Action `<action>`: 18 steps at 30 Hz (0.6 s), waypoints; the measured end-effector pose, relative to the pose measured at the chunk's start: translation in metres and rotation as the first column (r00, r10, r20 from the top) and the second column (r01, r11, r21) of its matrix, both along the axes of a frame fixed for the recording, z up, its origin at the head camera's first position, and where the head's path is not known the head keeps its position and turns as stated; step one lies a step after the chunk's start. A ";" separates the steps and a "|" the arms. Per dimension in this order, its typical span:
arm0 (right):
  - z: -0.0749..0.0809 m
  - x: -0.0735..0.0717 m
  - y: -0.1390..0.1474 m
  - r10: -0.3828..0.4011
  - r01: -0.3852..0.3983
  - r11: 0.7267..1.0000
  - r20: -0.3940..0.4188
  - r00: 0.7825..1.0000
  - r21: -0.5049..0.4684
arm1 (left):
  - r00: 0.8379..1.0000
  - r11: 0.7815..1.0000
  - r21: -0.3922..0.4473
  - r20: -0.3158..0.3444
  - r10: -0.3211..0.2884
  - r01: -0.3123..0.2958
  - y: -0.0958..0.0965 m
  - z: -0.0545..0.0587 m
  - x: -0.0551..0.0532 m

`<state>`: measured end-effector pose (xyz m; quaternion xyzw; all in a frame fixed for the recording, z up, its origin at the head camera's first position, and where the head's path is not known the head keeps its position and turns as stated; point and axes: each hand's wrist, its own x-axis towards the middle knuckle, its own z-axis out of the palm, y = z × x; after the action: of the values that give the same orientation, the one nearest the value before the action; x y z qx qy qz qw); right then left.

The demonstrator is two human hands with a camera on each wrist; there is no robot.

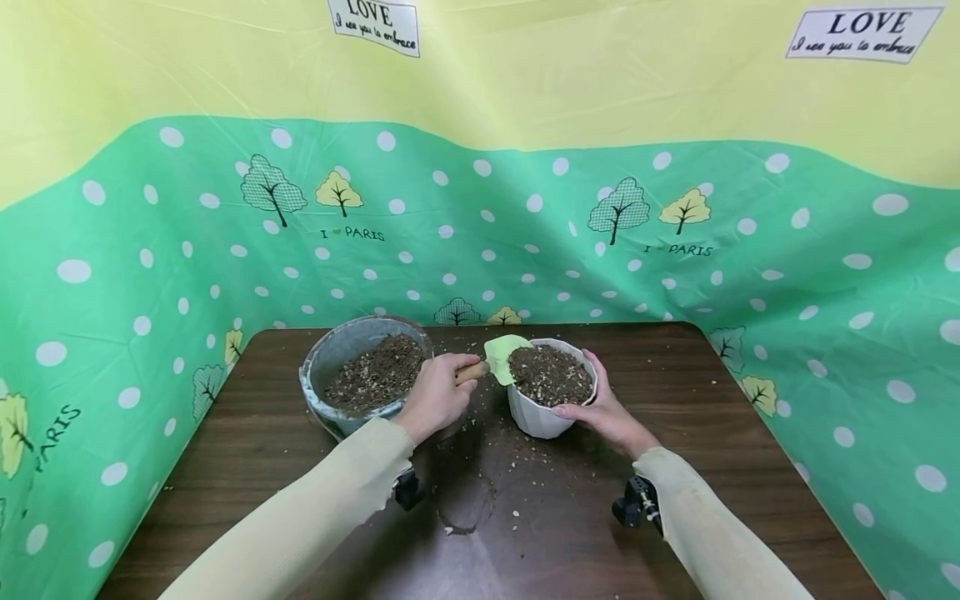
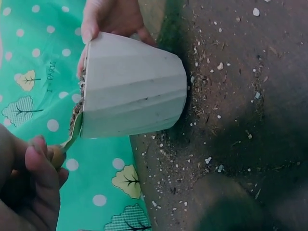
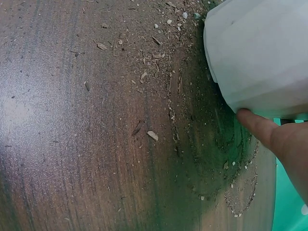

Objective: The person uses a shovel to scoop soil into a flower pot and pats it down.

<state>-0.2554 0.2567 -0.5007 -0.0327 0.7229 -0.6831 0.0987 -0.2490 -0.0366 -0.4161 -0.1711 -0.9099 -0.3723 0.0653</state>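
Note:
My left hand grips the wooden handle of a small trowel with a pale green blade. The blade lies at the left rim of a white faceted flower pot, overlapping the dark potting soil that fills the pot nearly to its rim. On the pot's right side, my right hand holds it, thumb at the near rim and fingers around the far side. In the left wrist view, soil shows on the trowel blade against the pot's rim. One fingertip touches the pot low down in the right wrist view.
A larger grey-blue bucket with soil inside stands left of the pot, partly behind my left forearm. Crumbs of soil and white grains are scattered over the dark wooden table. A patterned green and yellow cloth hangs around the table.

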 end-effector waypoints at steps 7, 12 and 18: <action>0.001 0.000 -0.001 0.005 -0.005 1.000 0.000 1.000 0.017 | 0.992 1.000 -0.012 -0.125 -0.002 0.001 0.002 -0.002 0.002; 0.004 0.001 -0.002 0.001 -0.002 1.000 0.012 1.000 0.007 | 0.979 0.999 -0.042 -0.205 0.018 -0.027 0.005 -0.002 -0.004; 0.006 0.003 -0.002 -0.002 0.002 1.000 0.013 1.000 0.007 | 0.970 0.998 -0.058 -0.244 -0.007 -0.007 0.010 -0.002 -0.009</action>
<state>-0.2528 0.2547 -0.4951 -0.0270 0.7245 -0.6810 0.1026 -0.2579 -0.0269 -0.4182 -0.2174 -0.9055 -0.3215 0.1716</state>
